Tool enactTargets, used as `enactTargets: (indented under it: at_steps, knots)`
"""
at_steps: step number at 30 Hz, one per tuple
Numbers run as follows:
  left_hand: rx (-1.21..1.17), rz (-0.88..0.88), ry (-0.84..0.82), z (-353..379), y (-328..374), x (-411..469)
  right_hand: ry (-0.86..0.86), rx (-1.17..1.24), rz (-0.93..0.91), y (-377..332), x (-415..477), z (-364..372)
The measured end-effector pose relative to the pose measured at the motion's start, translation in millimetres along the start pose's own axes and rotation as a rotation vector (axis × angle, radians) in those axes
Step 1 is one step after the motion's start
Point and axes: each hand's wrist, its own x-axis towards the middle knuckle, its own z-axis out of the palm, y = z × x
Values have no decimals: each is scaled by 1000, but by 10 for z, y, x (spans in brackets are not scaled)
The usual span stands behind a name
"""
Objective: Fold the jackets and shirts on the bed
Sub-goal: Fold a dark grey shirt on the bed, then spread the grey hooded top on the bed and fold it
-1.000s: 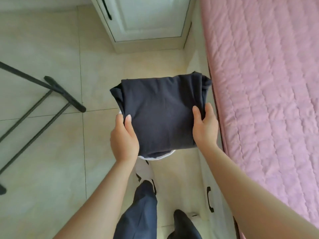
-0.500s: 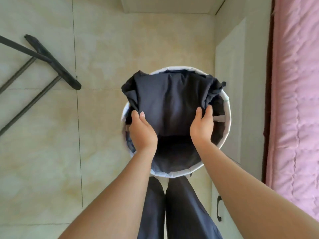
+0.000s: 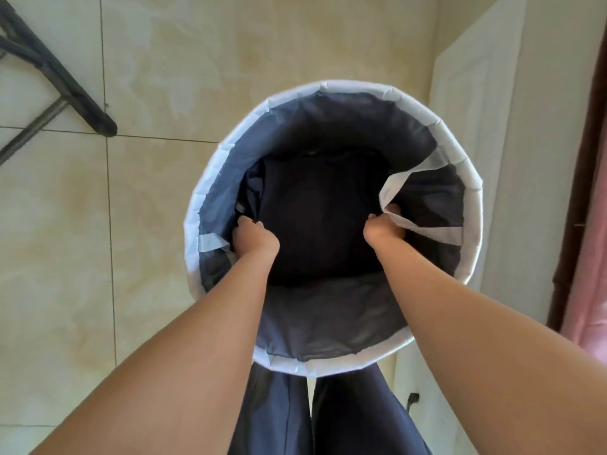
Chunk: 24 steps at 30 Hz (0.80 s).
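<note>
A folded dark navy shirt (image 3: 323, 211) lies flat deep inside a round laundry basket (image 3: 473, 231) with a white rim and dark lining. Both my arms reach down into the basket. My left hand (image 3: 254, 236) grips the shirt's left edge. My right hand (image 3: 382, 228) holds its right edge, partly behind a white handle flap (image 3: 410, 205) of the basket. The fingertips of both hands are hidden under the cloth.
The basket stands on beige floor tiles (image 3: 131, 224). A black metal rack leg (image 3: 62, 83) crosses the top left. A white bed base panel (image 3: 473, 126) and the pink bedspread (image 3: 591, 257) run along the right. My dark trouser legs (image 3: 295, 415) show below.
Both hands have lowered the folded shirt from above the rim down to the bottom of the basket. The camera has tilted further down over the basket.
</note>
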Motion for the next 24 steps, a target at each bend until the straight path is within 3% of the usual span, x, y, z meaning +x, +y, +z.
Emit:
enactTargets:
  at_steps: [3,7,10,12,15,24]
  knots:
    - [-36,-16,-23,-31,26,9,28,42,-8,-86,-30,-70]
    - [-51,52,-90,-278,120,-308,-65,11,-70,-105,-308,-255]
    - [-16,231,-148,-638,162,-681,-169,-112,-304,-79,-781,-517]
    - [-46,341,-212,-926,199,-938,-213,-46,-444,-95,-1157,-737]
    - [-141,466,-255,-1544,314,-1381,-165,-35,-665,-235,-1762,-1202]
    - [-193,689,5,-3721,350,-2839,68,-319,-1143,-663,-3748,-2851]
